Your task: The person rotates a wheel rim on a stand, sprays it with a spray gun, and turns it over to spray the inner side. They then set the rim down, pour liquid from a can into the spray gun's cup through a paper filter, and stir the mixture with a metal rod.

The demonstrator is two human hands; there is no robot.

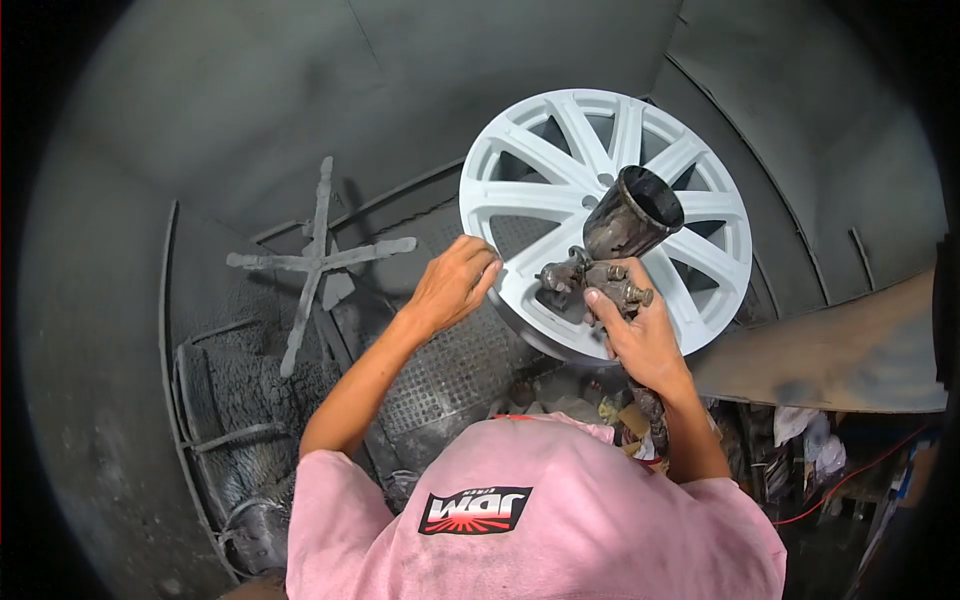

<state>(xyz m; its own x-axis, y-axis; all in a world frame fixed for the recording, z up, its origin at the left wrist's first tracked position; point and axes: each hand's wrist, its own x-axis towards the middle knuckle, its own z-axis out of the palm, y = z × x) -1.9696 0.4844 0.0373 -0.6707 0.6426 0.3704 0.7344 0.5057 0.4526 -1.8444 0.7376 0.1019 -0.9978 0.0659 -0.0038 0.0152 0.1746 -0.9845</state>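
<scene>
A white-coated multi-spoke car wheel faces me, tilted. My left hand is at its left edge, fingers curled closed against the rim; the fingertips are partly hidden. In my right hand is a paint-stained spray gun, with the fingers wrapped round its body and the thumb on the near side. Its dark open-topped cup stands up, leaning right, over the wheel's hub and lower spokes. The gun's nozzle end points left, in front of the lower spokes.
Left of the wheel stands a grey, paint-crusted cross-shaped stand. Grey booth walls surround the area, above a perforated floor mat. A brown panel juts in at right, above assorted clutter and a red cable.
</scene>
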